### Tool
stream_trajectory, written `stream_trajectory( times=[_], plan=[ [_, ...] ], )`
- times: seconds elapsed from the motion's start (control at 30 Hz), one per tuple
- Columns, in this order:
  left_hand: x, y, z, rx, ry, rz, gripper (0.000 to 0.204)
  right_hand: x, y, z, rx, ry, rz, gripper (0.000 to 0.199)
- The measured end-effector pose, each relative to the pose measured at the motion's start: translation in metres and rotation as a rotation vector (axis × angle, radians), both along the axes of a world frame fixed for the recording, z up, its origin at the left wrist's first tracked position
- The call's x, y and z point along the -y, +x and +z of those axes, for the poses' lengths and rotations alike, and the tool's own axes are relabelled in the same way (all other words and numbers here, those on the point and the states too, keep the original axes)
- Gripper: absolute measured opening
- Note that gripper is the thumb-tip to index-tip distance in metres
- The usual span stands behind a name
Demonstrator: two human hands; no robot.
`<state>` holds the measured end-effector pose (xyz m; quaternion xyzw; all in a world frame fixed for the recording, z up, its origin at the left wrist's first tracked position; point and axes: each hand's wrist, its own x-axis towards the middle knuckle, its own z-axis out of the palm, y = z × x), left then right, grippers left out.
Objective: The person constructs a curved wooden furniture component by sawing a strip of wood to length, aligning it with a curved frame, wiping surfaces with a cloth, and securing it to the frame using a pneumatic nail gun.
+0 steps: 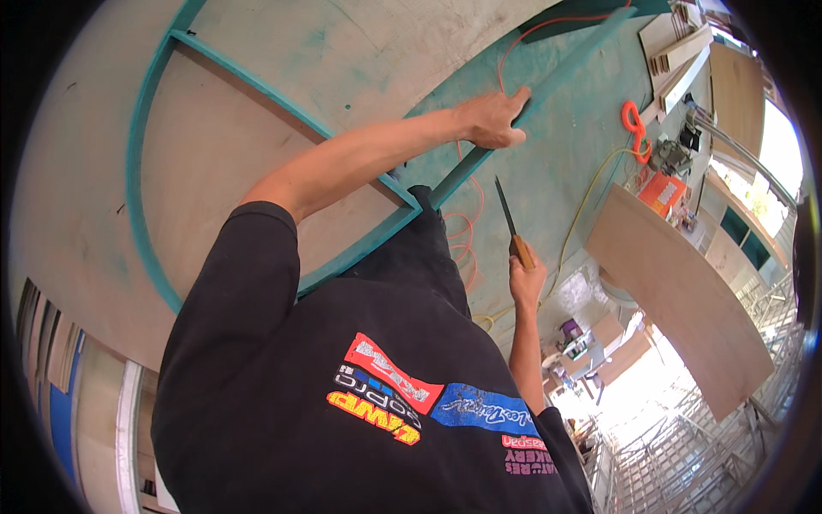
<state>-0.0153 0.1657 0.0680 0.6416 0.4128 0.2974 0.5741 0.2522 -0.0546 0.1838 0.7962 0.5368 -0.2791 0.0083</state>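
My left hand point(492, 120) reaches across and grips a long teal-painted wooden bar point(462, 176), its thumb along one side; some of its fingers are hidden. The bar runs from near my legs to the far right. Lower to the right, my right hand point(527, 276) is closed around the wooden handle of a file point(505, 214). Its long dark blade tapers to a tip, pointing away from me and apart from the bar. Beneath my left forearm lies a teal wooden frame point(141, 163) with one curved side and straight sides meeting at a corner close to my legs.
A teal-stained work surface point(548, 171) bears a loose orange cord point(467, 231) and a yellow hose point(582, 206). An orange coil point(634, 128) lies at the far right, close to stacked boards point(682, 56). A large curved plywood sheet point(676, 291) stands to my right.
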Motion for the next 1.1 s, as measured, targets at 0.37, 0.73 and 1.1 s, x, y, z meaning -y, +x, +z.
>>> stream_trajectory(
  times=[0.37,0.73,1.1],
  plan=[
    [-0.002,-0.036,0.112,0.165,0.1,0.46,0.056,0.018,0.113,-0.092,-0.325,0.153,-0.1,0.045],
    [0.147,-0.068,0.154,-0.457,-0.056,1.254,0.038,-0.16,0.121,-0.023,-0.649,0.49,0.049,0.048],
    [0.201,-0.002,0.113,-0.878,-0.223,1.564,0.027,-0.352,-0.039,0.065,-0.818,0.532,0.733,0.024]
  ],
)
